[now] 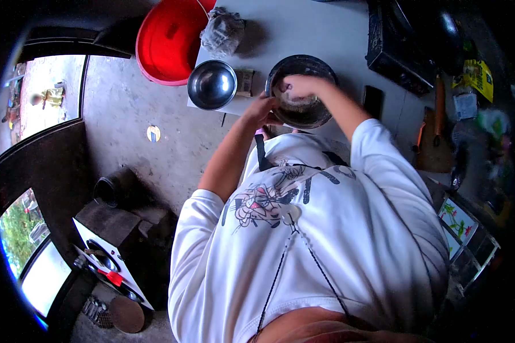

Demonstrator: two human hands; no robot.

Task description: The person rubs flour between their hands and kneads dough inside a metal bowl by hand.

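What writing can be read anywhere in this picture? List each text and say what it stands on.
No text can be read for certain.
White shirt: a printed graphic with large dark strokes that may be letters, too distorted to read.
Yellow packet at the table's right edge: dark print, too small and blurred.
Picture cards at the right: drawings only, no legible words.
Metal bowl, red tub, and the dark bowl that both hands work at: no markings visible.

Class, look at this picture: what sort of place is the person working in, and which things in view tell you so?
Probably a simple home kitchen or cooking corner. A dark bowl with both hands at it, an empty steel bowl and a stove sit on a white table, above a bare concrete floor.
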